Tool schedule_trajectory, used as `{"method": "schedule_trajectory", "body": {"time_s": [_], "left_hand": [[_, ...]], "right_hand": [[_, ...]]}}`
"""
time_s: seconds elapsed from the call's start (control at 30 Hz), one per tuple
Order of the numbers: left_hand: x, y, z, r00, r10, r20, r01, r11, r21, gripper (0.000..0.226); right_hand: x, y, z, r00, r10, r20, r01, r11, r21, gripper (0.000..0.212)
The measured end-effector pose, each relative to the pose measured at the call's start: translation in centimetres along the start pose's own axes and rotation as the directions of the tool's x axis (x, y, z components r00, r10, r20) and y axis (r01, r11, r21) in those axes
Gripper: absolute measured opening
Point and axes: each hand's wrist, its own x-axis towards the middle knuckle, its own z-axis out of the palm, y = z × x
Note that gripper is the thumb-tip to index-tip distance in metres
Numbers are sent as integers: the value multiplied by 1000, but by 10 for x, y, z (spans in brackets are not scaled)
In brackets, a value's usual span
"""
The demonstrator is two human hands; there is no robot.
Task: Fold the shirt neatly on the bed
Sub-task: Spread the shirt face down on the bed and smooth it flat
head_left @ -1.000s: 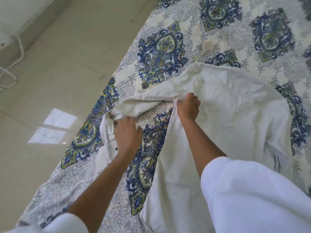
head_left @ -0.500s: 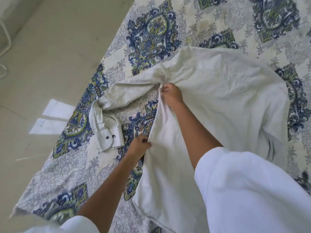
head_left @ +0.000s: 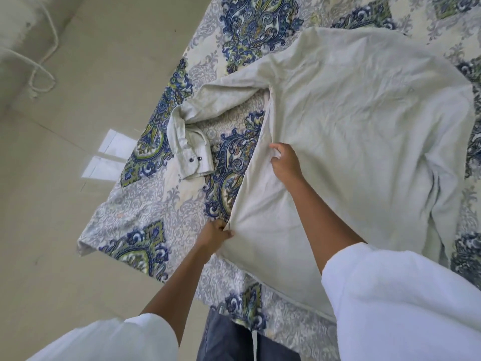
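Room: beige tiled floor (head_left: 65,243) carrying a bright, window-shaped patch of light (head_left: 109,152); a thin white cord (head_left: 41,71) lies looped at the far left, by the wall.
Surface: bed under a grey, blue and green damask-patterned sheet (head_left: 145,204), one corner of it at the lower left.
Shirt: pale cream long-sleeved shirt (head_left: 364,113), creased, spread flat on the sheet, right of centre.
Sleeve: long shirt sleeve (head_left: 223,97) reaching left, then bent back; its cuff (head_left: 195,162), with two dark buttons, lies on the sheet apart from the shirt's body.
Left hand (head_left: 214,234): pinches the shirt's left side edge near the hem.
Right hand (head_left: 286,162): farther up the same edge, finger and thumb pinching a small fold of cloth.
In the way: the right forearm and its loose white garment sleeve (head_left: 403,295) cover the shirt's lower part.
Near edge: dark blue denim trouser leg (head_left: 229,340) against the bed.
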Motion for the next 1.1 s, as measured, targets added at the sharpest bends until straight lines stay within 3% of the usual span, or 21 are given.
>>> {"method": "schedule_trajectory", "body": {"time_s": [0.13, 0.27, 0.37, 0.43, 0.47, 0.53, 0.6, 0.67, 0.73, 0.77, 0.8, 0.83, 0.87, 0.93, 1.0, 1.03, 1.1], "left_hand": [[-16, -16, 2, 1000, 13, -4, -13, 1000, 22, 15], [-24, -28, -4, 997, -35, -66, 38, 998, 41, 23], [-32, -23, 3, 960, 9, -279, 115, 898, 424, 22], [-35, -6, 17, 884, 195, -426, 105, 804, 585, 29], [-35, 5, 24, 835, 317, -450, 35, 785, 618, 29], [-26, 27, 37, 808, 433, -400, -120, 785, 607, 28], [-8, 37, 38, 856, 310, -413, -165, 922, 350, 25], [4, 31, 27, 880, 134, -457, -93, 990, 110, 22], [5, 17, 13, 851, 42, -523, -1, 997, 78, 21], [4, 16, 10, 823, 48, -567, 19, 994, 112, 21], [3, 19, 12, 773, 142, -618, -23, 980, 197, 20], [5, 26, 19, 698, 344, -629, -139, 926, 352, 20], [10, 37, 31, 606, 575, -550, -271, 799, 537, 23], [23, 54, 59, 515, 837, -187, -482, 463, 743, 40], [40, 57, 71, 550, 826, 122, -546, 245, 801, 55], [51, 52, 68, 565, 806, 178, -536, 194, 822, 61], [60, 36, 55, 593, 795, 125, -461, 208, 863, 67]], "right_hand": [[-44, 29, 17, 988, -151, 24, 152, 951, -269, 49], [-97, 57, 41, 958, -209, 197, 286, 752, -594, 60], [-119, 72, 53, 900, -263, 348, 431, 659, -616, 59], [-120, 78, 47, 935, -294, 197, 353, 733, -582, 57], [-118, 80, 41, 956, -280, 83, 276, 774, -569, 60], [-111, 88, 33, 969, -248, -9, 198, 794, -575, 70], [-104, 102, 28, 965, -261, 1, 209, 770, -603, 72], [-100, 117, 20, 968, -233, -94, 125, 772, -624, 64], [-97, 129, 13, 968, -123, -218, -33, 802, -596, 55], [-96, 130, 13, 957, -83, -277, -92, 820, -565, 55], [-96, 127, 15, 944, -91, -316, -102, 833, -544, 56], [-96, 121, 19, 935, -131, -329, -67, 847, -527, 58], [-95, 114, 23, 935, -174, -310, -13, 855, -519, 59], [-92, 112, 29, 945, -224, -238, 59, 832, -552, 60], [-91, 129, 18, 933, -197, -301, -11, 821, -570, 59], [-92, 144, 8, 908, -181, -377, -70, 823, -564, 58], [-104, 175, -14, 859, -90, -504, -221, 822, -525, 59]]}}
